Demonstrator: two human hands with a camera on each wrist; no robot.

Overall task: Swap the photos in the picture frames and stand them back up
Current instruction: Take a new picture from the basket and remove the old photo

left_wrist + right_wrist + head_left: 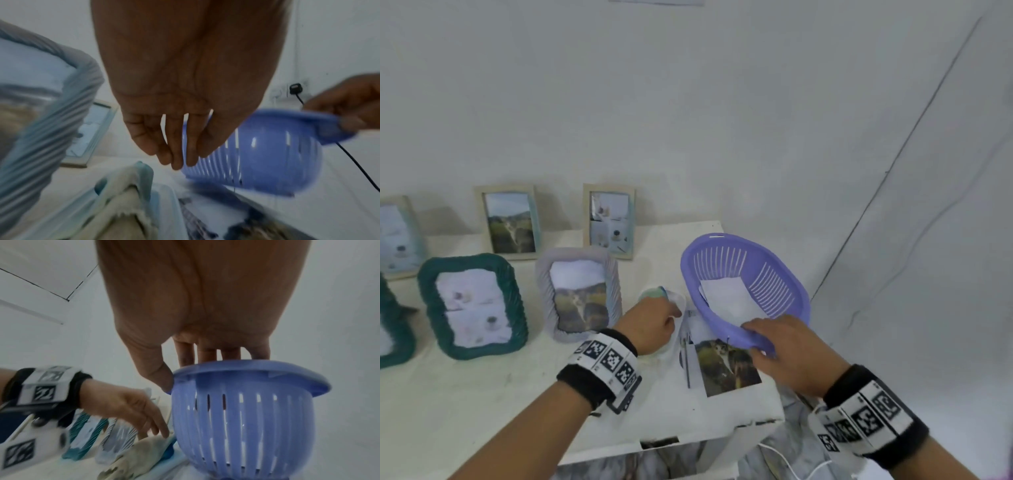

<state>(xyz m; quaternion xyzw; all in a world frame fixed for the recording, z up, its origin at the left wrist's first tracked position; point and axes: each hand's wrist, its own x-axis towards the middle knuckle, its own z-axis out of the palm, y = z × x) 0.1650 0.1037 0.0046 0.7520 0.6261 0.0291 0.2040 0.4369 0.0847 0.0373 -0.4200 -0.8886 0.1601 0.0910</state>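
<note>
My right hand [787, 346] grips the near rim of a purple slotted basket [774, 284] and holds it tilted off the table; thumb and fingers pinch the rim [246, 365]. A white sheet [729, 301] lies inside it. Under the basket a loose landscape photo [726, 368] lies flat on the white table [482, 394]. My left hand [654, 325] hovers with relaxed fingers [174, 146] over a pale cloth in clear plastic [123, 194], holding nothing. A grey ribbed frame [578, 294] and a green frame [472, 305] stand to the left.
Wooden frames [512, 222] [609, 221] lean against the wall behind, with another [399, 236] and a second green frame [390, 329] at the far left. The table's right edge runs just past the photo. A black cable [353, 162] hangs by the wall.
</note>
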